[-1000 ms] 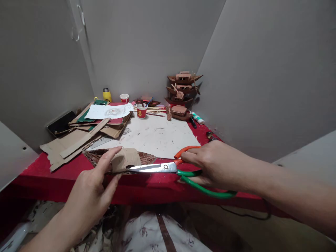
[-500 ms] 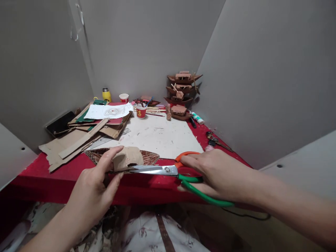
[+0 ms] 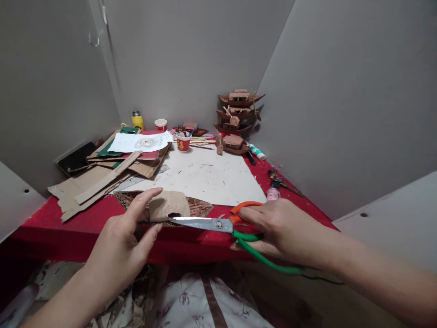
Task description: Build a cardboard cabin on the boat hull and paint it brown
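My left hand (image 3: 124, 237) grips a small cardboard boat (image 3: 200, 207) at the table's front edge, thumb below and fingers over its left part. A curved tan cardboard cover (image 3: 175, 203) arches over the middle of the hull and has a dark notch low on its near side. In my right hand (image 3: 278, 228) is a pair of scissors (image 3: 208, 223) with orange and green handles. The blades point left, nearly together, with their tips at the notch by the cover's lower edge. Fingers inside the handles are partly hidden.
A stack of cardboard (image 3: 99, 180) with a paper drawing (image 3: 139, 142) lies at left. Finished model boats (image 3: 241, 98) are piled at back right, near a red cup (image 3: 183, 143). A white sheet (image 3: 211, 177) covers the red table (image 3: 78, 228). Pink string (image 3: 273, 193) lies beside my right hand.
The boat has shifted slightly right in view, and the scissor tips have drawn back a little to the right, baring more of the notch. Both hands keep their holds.
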